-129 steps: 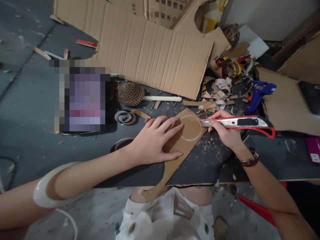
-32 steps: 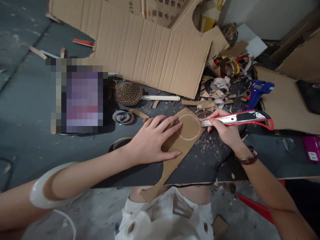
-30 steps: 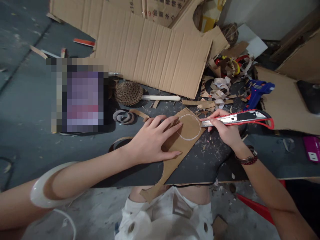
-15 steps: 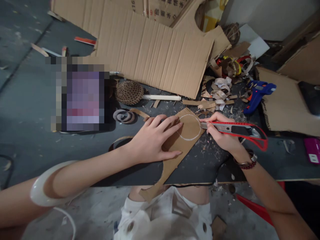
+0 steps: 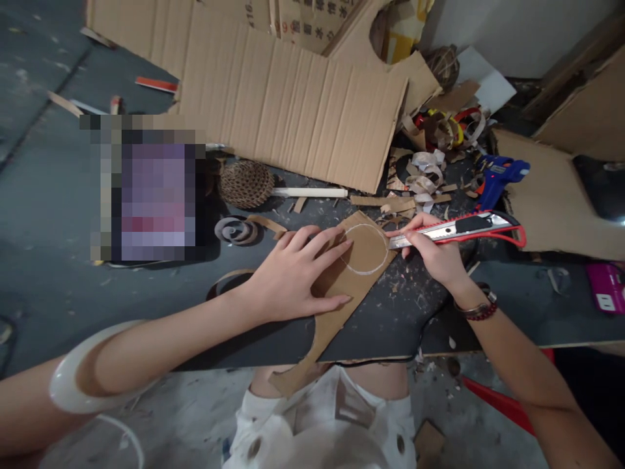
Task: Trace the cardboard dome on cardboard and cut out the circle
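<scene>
A piece of brown cardboard [image 5: 328, 333] lies on the dark table, its lower end jutting past the front edge. A white circle is drawn on its upper part. My left hand [image 5: 297, 277] rests flat on the cardboard with fingers spread, the fingertips by the circle's left side. My right hand [image 5: 437, 254] is closed round a red and silver utility knife [image 5: 454, 228]. The knife's tip meets the cardboard at the circle's right edge; the blade's very end is too small to make out.
Beyond the hands lie a large corrugated cardboard sheet [image 5: 288, 111], a coiled cardboard ball on a white stick [image 5: 247, 184], a rolled strip [image 5: 237, 230] and paper scraps [image 5: 427, 172]. At right are a blue glue gun [image 5: 500, 177] and a magenta box [image 5: 605, 286]. A blurred screen [image 5: 153, 202] stands left.
The knife's handle end has tilted upward and turned in my right hand, its tip still at the circle's right edge. My left hand stays on the cardboard. The whole view has shifted slightly.
</scene>
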Available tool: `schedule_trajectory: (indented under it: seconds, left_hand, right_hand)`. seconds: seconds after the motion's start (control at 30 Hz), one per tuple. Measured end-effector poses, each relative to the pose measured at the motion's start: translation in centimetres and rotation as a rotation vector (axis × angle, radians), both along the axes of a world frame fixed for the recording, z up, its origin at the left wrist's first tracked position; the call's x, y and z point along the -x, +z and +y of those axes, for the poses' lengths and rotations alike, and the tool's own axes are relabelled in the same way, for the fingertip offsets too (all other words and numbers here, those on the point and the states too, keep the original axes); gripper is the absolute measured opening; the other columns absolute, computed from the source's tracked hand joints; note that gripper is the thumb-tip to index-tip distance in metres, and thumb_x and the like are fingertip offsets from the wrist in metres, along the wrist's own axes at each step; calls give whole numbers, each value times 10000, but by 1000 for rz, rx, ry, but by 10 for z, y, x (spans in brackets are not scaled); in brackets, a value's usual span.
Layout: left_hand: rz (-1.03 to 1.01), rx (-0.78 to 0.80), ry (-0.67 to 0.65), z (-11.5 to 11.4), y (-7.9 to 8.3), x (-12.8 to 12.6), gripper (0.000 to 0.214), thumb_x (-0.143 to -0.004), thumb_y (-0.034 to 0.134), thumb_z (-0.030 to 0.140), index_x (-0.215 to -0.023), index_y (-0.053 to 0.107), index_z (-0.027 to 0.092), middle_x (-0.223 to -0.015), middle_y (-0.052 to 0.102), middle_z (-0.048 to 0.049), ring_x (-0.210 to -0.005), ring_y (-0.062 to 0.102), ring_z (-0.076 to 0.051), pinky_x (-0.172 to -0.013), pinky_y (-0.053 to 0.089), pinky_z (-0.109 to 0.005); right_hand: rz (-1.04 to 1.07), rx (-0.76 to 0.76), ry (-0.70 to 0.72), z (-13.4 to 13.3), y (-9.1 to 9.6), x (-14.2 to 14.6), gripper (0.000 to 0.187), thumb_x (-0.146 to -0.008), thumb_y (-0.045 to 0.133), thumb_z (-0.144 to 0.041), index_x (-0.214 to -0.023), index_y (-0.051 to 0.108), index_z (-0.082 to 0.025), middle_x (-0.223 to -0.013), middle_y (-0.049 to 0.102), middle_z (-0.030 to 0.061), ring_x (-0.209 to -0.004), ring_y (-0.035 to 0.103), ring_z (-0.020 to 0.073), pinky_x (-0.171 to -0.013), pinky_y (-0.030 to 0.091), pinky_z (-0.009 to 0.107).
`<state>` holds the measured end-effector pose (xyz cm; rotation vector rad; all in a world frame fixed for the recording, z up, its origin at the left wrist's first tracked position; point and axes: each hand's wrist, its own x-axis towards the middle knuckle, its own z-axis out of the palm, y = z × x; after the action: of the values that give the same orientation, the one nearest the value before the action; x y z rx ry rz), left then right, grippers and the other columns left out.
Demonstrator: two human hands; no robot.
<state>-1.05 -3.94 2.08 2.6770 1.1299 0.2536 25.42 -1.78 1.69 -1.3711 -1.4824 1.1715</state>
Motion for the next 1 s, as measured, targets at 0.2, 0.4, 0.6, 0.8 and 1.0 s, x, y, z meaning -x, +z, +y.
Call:
schedule_trajectory:
  seconds: [0.2, 0.4, 0.6, 0.8, 1.0]
  left_hand:
    - [-3, 5, 2, 0, -1, 1, 788, -805, 534, 656, -1435, 445, 191, -1471, 453, -125, -1248, 430, -373, -1002, 413, -559]
    - [1, -17, -11, 0, 0, 1, 773, -812, 532, 647, -1422, 463, 176, -1461, 460, -134, -1234, 437, -370, -989, 427, -553]
    - [14, -13, 3, -1, 0, 0, 784, -807, 535, 653, -1429, 454, 184, -1455, 462, -136, -1236, 433, -369, -995, 421, -558]
    - [18, 5, 2, 0, 0, 0, 784, -814, 505, 675, -1438, 438, 204, -1472, 446, -116, -1256, 416, -355, -1015, 410, -543]
    - [29, 8, 6, -1, 0, 1, 795, -808, 504, 683, -1438, 438, 203, -1482, 438, -111, -1260, 414, -361, -1013, 406, -550]
  right_hand:
    - [-77, -45, 10, -5, 7, 3, 139, -846, 530, -190, -714, 517, -232, -525, 532, -58, -563, 610, 140, -622, 469, 281]
    - [-391, -182, 65, -12, 13, 5, 161, -825, 573, -203, -679, 507, -226, -655, 644, -7, -755, 679, 196, -642, 455, 292]
    - [-54, -13, 32, 0, 3, 1, 147, -841, 529, -187, -701, 518, -228, -512, 538, -62, -555, 611, 132, -625, 462, 276]
    - [40, 19, 12, 1, -1, -1, 136, -841, 532, -197, -711, 521, -233, -478, 539, -55, -791, 706, 189, -703, 476, 296]
    - [-18, 16, 8, -2, 2, 1, 135, -841, 530, -188, -715, 515, -235, -490, 527, -55, -784, 701, 188, -681, 473, 296]
